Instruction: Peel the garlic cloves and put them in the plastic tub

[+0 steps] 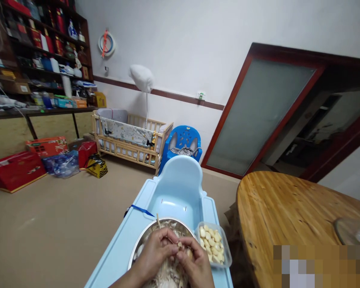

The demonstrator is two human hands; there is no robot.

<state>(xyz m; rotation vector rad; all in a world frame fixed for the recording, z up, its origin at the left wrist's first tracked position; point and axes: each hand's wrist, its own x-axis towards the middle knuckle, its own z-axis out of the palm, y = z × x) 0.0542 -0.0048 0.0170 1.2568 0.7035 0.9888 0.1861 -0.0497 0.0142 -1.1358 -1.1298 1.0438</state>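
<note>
Head view: your left hand (156,251) and right hand (195,260) pinch a garlic piece (180,245) between their fingertips. Beneath your fingers sits the metal bowl (133,254) of garlic skins (165,276); just right of them, the plastic box (227,256) of peeled cloves (211,242).

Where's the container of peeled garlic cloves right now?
In the head view, the plastic container sits low, right of centre, on the light-blue tray, just right of the metal bowl and right hand.

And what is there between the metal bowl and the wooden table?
In the head view, a plastic container with peeled garlic cloves stands between the bowl and the table.
</note>
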